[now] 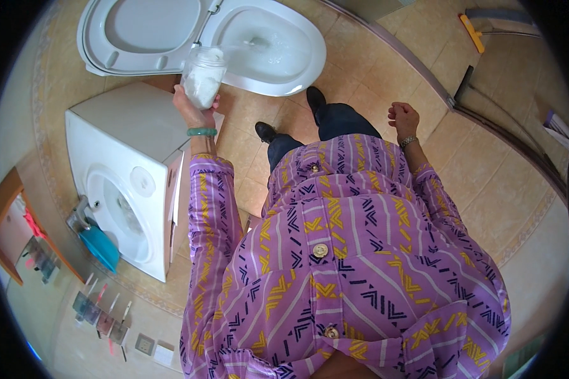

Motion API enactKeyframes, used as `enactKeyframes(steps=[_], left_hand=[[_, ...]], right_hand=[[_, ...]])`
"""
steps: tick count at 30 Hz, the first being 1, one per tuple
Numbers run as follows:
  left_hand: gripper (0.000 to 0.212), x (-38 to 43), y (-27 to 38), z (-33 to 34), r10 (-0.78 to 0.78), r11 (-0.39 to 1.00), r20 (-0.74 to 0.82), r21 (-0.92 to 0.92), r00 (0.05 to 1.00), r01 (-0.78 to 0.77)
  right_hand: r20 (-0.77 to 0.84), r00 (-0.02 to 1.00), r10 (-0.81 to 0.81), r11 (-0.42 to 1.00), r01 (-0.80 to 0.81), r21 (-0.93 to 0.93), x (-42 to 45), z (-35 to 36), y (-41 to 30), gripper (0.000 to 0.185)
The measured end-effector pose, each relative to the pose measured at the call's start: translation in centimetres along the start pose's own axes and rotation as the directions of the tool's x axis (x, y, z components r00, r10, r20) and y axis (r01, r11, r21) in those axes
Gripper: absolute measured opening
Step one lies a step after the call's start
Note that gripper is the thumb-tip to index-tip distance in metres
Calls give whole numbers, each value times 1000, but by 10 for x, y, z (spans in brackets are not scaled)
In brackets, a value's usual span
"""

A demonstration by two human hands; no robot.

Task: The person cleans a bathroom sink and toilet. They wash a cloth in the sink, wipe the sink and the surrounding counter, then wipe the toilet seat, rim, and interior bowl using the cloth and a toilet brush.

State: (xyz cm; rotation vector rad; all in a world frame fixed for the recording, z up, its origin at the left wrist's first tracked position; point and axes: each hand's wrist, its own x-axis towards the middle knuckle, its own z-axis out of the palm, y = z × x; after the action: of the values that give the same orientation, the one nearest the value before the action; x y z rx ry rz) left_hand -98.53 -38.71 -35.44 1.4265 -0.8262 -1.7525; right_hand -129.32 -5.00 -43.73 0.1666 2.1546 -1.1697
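My left hand, with a green bangle on its wrist, holds a clear jar of white powder or granules. The jar's open mouth points away from me, towards the toilet. Just beyond and to its right is the white toilet bowl, with water in it. The raised toilet seat and lid lean back at the left. My right hand, with a metal watch or bracelet on the wrist, hangs beside my body over the tiled floor, fingers loosely curled and holding nothing visible.
A white washbasin on a boxy cabinet stands at the left, a teal dustpan-like thing beside it. Toothbrushes in wall cups are at lower left. A curved floor rail crosses the right; a yellow squeegee head lies beyond.
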Motion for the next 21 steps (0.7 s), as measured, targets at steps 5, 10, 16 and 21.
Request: enactKeyframes(steps=[5,10,16,21], left_hand=[[64,7,-1,-23,-20,994,82,107,996,11],[57,-6,6,-6,32,998,2,55,999,-32],[63,-4,15,-17,-26,999,17,43,1000,26],[68,-2,25,-22,-80,996,24,-38,997,80]], right_hand=[[6,1000,-5,1000,5,-11,-6,8,0,14],[6,1000,-13,1000,13,4,-9,11,5,14],[34,999,-7,1000,7,-3,-14,19,7,15],[35,999,-7,1000,7,5,-23,28,-1,13]])
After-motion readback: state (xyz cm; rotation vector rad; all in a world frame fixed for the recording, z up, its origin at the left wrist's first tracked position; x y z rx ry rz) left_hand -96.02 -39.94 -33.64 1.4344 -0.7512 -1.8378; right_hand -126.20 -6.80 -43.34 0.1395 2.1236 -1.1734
